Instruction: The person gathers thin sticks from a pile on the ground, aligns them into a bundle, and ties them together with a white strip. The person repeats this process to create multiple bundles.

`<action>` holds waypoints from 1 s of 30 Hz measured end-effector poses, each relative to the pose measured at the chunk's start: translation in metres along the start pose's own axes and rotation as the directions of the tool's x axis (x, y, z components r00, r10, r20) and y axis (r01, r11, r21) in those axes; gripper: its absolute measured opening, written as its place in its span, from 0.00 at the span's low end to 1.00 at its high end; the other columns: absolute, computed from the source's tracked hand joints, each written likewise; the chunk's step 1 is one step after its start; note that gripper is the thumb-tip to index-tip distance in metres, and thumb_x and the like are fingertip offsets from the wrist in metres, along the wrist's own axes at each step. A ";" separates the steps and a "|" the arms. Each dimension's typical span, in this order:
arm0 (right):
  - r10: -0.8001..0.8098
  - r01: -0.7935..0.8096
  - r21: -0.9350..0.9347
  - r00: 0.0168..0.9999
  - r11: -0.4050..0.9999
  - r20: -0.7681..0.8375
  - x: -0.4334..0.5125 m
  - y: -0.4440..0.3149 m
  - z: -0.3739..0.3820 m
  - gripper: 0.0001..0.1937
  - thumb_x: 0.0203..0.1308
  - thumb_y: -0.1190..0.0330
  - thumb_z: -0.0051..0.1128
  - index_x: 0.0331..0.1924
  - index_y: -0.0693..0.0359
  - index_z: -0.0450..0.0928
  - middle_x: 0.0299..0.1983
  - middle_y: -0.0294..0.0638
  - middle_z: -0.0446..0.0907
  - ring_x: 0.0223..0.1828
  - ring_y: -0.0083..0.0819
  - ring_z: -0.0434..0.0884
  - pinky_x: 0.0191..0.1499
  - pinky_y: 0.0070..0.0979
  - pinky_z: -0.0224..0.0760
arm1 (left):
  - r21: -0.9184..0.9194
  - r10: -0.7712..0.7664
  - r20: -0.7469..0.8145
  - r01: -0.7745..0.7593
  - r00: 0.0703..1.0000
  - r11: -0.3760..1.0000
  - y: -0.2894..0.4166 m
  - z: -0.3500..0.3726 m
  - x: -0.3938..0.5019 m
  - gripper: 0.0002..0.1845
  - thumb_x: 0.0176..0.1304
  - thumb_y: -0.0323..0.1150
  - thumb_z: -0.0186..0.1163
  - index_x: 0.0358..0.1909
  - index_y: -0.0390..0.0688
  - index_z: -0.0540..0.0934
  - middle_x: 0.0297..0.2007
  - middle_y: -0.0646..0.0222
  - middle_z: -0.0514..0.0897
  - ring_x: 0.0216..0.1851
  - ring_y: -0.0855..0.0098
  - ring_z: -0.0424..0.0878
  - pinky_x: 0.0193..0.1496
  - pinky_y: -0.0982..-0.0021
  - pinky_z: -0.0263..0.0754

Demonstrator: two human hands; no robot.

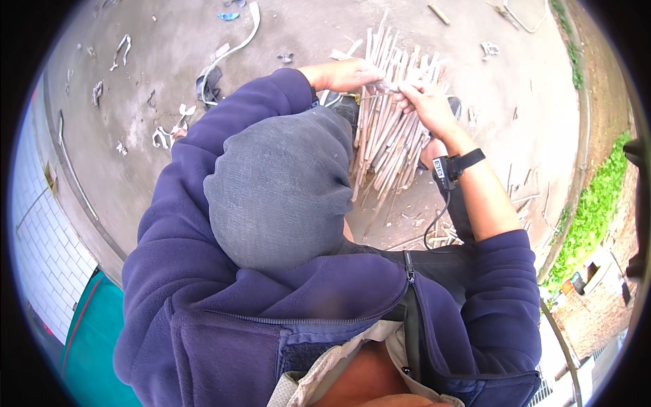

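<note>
A bundle of thin wooden sticks [389, 137] lies on the concrete floor between my feet. My left hand [351, 75] is over the upper left of the bundle, its fingers closed on one end of a pale translucent strip [389, 85]. Opposite it, my right hand [424, 104] pinches the strip's other end between thumb and fingers above the sticks. A yellowish tie [354, 96] shows at the bundle's left side; its full course is hidden. A black device is strapped to my right wrist.
Cloth scraps [178, 127] and a long white strip [249, 38] lie on the floor to the left. Loose sticks [445, 236] are scattered near my right leg. A low kerb [580, 168] and green plants [587, 219] run along the right.
</note>
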State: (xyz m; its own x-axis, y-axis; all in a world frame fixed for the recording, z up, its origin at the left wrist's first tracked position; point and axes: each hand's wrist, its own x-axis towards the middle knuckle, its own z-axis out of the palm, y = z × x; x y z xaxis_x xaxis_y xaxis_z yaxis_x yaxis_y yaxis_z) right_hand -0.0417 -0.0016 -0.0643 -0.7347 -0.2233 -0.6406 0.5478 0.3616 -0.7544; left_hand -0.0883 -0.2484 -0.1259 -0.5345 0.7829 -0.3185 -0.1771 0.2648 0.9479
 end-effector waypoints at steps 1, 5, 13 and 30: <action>0.003 -0.003 -0.019 1.000 1.000 0.008 0.001 -0.001 -0.004 0.13 0.76 0.65 0.59 0.46 0.67 0.87 0.36 0.37 0.87 0.34 0.20 0.83 0.41 0.20 0.79 | 0.019 -0.158 0.037 0.157 0.987 0.987 -0.005 0.003 -0.007 0.21 0.82 0.42 0.51 0.67 0.44 0.80 0.48 0.66 0.89 0.44 0.72 0.87 0.43 0.69 0.82; -0.010 0.010 0.000 1.000 1.000 0.005 0.004 -0.005 -0.009 0.12 0.73 0.69 0.62 0.51 0.69 0.87 0.37 0.40 0.89 0.37 0.22 0.86 0.42 0.20 0.81 | -0.262 -0.142 0.013 0.141 0.990 0.955 -0.013 0.023 -0.018 0.24 0.82 0.47 0.50 0.71 0.48 0.77 0.52 0.66 0.88 0.41 0.77 0.88 0.31 0.76 0.79; -0.207 0.154 -0.390 0.973 0.908 -0.098 0.002 -0.012 -0.003 0.09 0.66 0.74 0.63 0.47 0.61 0.91 0.40 0.43 0.92 0.38 0.27 0.89 0.45 0.24 0.81 | -0.414 -0.099 0.112 0.137 0.989 0.900 -0.025 0.029 0.005 0.26 0.80 0.55 0.51 0.63 0.46 0.81 0.48 0.69 0.87 0.36 0.73 0.86 0.36 0.69 0.80; -0.697 0.457 -0.679 0.708 0.575 -0.113 0.013 0.021 0.037 0.07 0.67 0.72 0.66 0.46 0.61 0.89 0.42 0.45 0.89 0.43 0.43 0.89 0.47 0.32 0.83 | -0.762 -0.164 0.177 0.241 0.970 0.601 -0.028 0.033 0.016 0.21 0.79 0.44 0.52 0.60 0.39 0.81 0.48 0.64 0.87 0.52 0.72 0.81 0.54 0.69 0.73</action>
State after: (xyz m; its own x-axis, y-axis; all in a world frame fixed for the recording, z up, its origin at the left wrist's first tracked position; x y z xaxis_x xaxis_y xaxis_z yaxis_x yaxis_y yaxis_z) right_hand -0.0252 -0.0303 -0.0938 -0.9475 -0.3075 0.0881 -0.2923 0.7205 -0.6289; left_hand -0.0650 -0.2244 -0.1575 -0.3431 0.8161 -0.4651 -0.8650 -0.0815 0.4951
